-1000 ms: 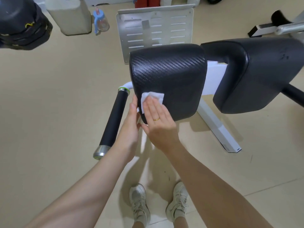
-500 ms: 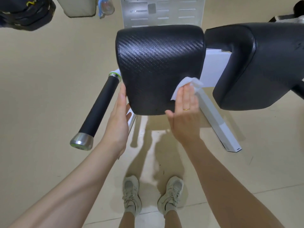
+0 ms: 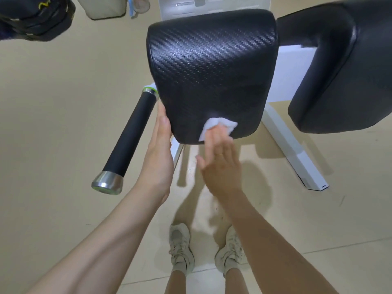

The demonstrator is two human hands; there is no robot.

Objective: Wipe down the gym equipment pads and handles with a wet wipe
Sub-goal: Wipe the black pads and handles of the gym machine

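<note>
A black carbon-weave pad [image 3: 212, 66] stands in the middle of the view on a white frame. My right hand [image 3: 220, 160] presses a white wet wipe [image 3: 218, 126] with straight fingers against the pad's lower edge. My left hand [image 3: 159, 153] lies flat against the pad's lower left side, fingers straight. A black handle [image 3: 129, 134] with a silver end cap sticks out to the left of the pad. A second, smooth black pad [image 3: 339, 64] sits to the right.
The white frame leg [image 3: 297, 153] runs across the beige floor at the right. My two feet in pale shoes [image 3: 182, 247] stand below the pad. A dark bag [image 3: 36, 15] and a beige bin [image 3: 101, 7] lie at the top left.
My right hand has slid the wipe from the pad's right edge leftward to the middle of its lower edge. The view has moved closer to the pad.
</note>
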